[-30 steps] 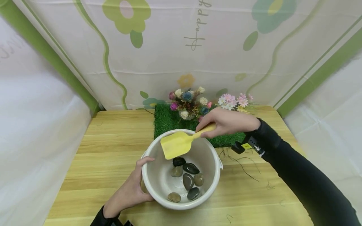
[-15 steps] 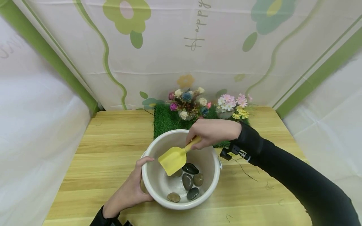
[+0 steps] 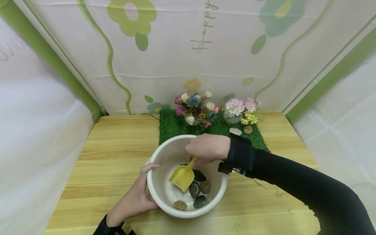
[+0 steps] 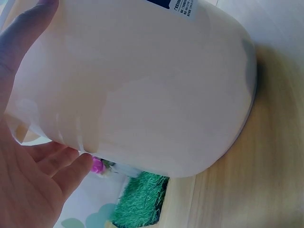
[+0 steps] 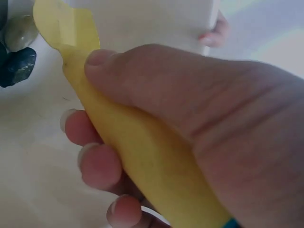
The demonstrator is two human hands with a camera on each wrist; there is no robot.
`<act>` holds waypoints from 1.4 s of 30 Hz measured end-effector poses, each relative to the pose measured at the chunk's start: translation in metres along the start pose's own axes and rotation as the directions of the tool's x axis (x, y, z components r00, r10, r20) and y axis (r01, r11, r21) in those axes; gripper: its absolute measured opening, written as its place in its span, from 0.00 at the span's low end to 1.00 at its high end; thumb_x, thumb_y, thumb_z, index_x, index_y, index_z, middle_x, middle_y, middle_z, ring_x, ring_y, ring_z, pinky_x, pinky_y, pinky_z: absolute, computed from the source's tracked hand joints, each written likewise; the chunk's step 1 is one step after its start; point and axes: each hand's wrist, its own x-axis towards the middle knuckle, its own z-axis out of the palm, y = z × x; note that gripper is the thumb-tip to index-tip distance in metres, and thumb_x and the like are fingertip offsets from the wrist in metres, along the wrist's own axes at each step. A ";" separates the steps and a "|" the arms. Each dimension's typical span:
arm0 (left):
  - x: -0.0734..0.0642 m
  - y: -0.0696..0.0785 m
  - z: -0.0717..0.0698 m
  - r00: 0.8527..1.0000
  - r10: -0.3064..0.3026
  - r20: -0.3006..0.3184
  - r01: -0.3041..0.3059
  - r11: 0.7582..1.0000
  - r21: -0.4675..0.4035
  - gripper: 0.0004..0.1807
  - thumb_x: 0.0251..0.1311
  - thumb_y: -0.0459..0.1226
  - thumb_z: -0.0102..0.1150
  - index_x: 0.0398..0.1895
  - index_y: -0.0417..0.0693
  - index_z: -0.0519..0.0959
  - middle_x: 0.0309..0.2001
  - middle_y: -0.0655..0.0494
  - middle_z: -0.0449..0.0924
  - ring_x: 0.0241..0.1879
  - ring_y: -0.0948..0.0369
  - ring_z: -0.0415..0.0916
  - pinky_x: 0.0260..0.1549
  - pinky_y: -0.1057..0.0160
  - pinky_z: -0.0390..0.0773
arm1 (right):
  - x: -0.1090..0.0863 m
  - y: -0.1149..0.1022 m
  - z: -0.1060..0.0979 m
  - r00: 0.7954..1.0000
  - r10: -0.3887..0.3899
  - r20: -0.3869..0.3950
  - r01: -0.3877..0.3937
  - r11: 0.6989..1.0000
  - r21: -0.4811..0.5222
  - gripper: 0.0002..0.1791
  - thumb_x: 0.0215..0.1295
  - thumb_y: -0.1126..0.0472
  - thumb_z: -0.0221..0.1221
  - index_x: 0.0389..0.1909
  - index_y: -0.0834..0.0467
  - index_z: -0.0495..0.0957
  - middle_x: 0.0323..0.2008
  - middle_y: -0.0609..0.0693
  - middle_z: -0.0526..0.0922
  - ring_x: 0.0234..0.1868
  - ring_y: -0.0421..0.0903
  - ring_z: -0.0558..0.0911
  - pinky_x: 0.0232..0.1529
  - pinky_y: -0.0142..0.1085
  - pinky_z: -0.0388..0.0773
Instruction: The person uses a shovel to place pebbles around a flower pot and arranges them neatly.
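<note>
A white cloth wall (image 3: 167, 55) with big flowers (image 3: 141, 20) and green bands (image 3: 54, 63) stands behind the pale wood table (image 3: 111, 153). White sheets (image 3: 35, 130) hang on both sides.

One green turf mat (image 3: 170, 125) on a wooden table (image 3: 117, 156). Upon it, one mixed-color bouquet (image 3: 195, 109), one pink-and-yellow bouquet (image 3: 242, 109). Behind, flower-printed white cloth (image 3: 167, 62).

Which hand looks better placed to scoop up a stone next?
Probably the right hand: it grips the yellow shovel, which is inside the bucket, close to the stones. The left hand holds the bucket's side and has no tool.
</note>
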 end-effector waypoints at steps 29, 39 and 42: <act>-0.001 -0.001 0.000 1.000 -0.007 0.005 0.007 1.000 -0.016 0.54 0.29 0.39 0.78 0.61 0.38 0.53 0.66 0.36 0.51 0.60 0.52 0.61 0.47 0.53 0.74 | 0.028 -0.001 0.018 0.990 0.001 0.141 0.007 0.998 -0.057 0.10 0.52 0.60 0.65 0.20 0.51 0.72 0.17 0.40 0.65 0.17 0.38 0.61 0.21 0.28 0.57; -0.001 0.000 -0.001 1.000 -0.011 0.008 0.012 1.000 -0.020 0.54 0.28 0.38 0.78 0.61 0.40 0.53 0.66 0.36 0.52 0.59 0.52 0.62 0.45 0.49 0.74 | 0.035 -0.002 0.025 0.975 0.023 0.223 -0.021 1.000 -0.013 0.04 0.52 0.58 0.66 0.24 0.48 0.79 0.19 0.36 0.72 0.19 0.36 0.68 0.23 0.26 0.64; -0.001 0.000 -0.001 1.000 -0.016 0.006 0.016 1.000 -0.015 0.54 0.28 0.38 0.78 0.61 0.41 0.53 0.66 0.37 0.52 0.58 0.53 0.63 0.46 0.52 0.74 | 0.038 -0.002 0.029 0.970 0.007 0.243 -0.007 1.000 -0.001 0.06 0.51 0.59 0.66 0.20 0.47 0.79 0.17 0.36 0.71 0.18 0.37 0.66 0.22 0.26 0.63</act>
